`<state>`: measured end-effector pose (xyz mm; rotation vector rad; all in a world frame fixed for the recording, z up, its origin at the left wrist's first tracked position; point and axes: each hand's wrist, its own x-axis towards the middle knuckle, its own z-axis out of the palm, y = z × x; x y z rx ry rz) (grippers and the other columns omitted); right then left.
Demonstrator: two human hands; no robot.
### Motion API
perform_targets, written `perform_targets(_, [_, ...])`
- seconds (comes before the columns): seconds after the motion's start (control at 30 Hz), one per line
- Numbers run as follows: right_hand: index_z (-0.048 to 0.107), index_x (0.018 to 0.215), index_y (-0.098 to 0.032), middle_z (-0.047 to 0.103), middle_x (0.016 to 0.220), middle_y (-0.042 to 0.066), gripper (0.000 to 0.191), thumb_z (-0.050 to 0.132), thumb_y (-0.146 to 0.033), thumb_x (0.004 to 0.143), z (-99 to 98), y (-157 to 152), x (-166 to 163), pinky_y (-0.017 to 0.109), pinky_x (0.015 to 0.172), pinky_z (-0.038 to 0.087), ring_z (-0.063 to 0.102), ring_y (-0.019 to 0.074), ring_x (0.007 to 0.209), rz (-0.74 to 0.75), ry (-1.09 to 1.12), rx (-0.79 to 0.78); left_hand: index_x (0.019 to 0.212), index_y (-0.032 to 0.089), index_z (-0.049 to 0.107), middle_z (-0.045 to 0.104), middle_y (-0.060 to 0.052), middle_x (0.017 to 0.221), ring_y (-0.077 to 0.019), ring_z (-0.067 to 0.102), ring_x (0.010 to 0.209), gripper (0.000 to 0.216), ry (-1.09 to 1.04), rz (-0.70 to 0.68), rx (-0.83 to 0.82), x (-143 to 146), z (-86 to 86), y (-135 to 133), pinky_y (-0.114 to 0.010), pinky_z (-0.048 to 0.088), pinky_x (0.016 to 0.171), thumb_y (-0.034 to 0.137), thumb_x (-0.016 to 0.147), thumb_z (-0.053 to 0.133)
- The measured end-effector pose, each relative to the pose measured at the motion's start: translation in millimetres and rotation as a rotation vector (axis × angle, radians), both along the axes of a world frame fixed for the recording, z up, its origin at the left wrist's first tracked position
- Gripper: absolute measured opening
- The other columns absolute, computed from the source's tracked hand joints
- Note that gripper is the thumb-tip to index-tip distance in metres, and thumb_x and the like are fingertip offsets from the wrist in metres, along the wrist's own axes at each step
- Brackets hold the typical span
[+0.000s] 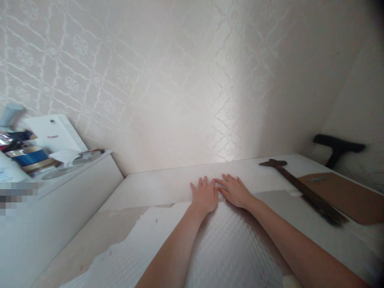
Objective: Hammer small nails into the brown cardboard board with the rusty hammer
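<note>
My left hand (205,195) and my right hand (235,190) lie flat, side by side, with fingers stretched out, near the far edge of a sheet of white textured wallpaper (228,248). The sheet is spread over a white table (156,182) that stands against a patterned wall. Both hands press on the paper and hold nothing. The fingertips of the two hands touch in the middle. The paper's left edge is torn and ragged, and bare table surface (99,236) shows beside it.
A dark long-handled brush (303,189) lies on the table at the right, next to a brown board (348,196). A black handle (337,146) sticks out at the far right. On the left, a white cabinet (60,188) carries tins, a cloth and clutter.
</note>
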<state>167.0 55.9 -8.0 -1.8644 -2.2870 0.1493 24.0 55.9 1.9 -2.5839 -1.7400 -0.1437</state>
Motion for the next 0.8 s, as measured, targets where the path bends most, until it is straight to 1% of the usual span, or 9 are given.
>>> perform_targets(0.33, [0.036, 0.138, -0.026, 0.030, 0.146, 0.013, 0.050, 0.027, -0.041, 0.091, 1.0, -0.8, -0.1, 0.051, 0.104, 0.019, 0.024, 0.0284, 0.134, 0.002, -0.002, 0.003, 0.139, 0.026, 0.028, 0.027, -0.011, 0.147, -0.0311, 0.024, 0.134, 0.051, 0.013, 0.005, -0.011, -0.6, -0.7, 0.1, -0.061, 0.021, 0.102, 0.039, 0.092, 0.014])
perform_targets(0.6, [0.038, 0.138, -0.025, 0.030, 0.145, 0.015, 0.050, 0.028, -0.041, 0.091, 2.3, -1.8, -0.6, 0.051, 0.104, 0.019, 0.024, 0.0301, 0.133, 0.008, 0.005, 0.007, 0.139, 0.026, 0.028, 0.028, -0.011, 0.147, -0.0309, 0.024, 0.134, 0.051, 0.021, 0.008, -0.002, -0.2, -0.8, 0.1, -0.061, 0.021, 0.102, 0.039, 0.092, 0.013])
perform_targets(0.8, [0.036, 0.138, -0.026, 0.029, 0.146, 0.013, 0.050, 0.028, -0.041, 0.091, 0.2, -0.2, -0.2, 0.051, 0.104, 0.018, 0.023, 0.0284, 0.134, 0.003, -0.002, 0.004, 0.139, 0.026, 0.028, 0.028, -0.011, 0.146, -0.0309, 0.024, 0.134, 0.051, 0.018, 0.008, -0.005, 0.0, 0.1, -0.5, -0.061, 0.021, 0.102, 0.039, 0.092, 0.012])
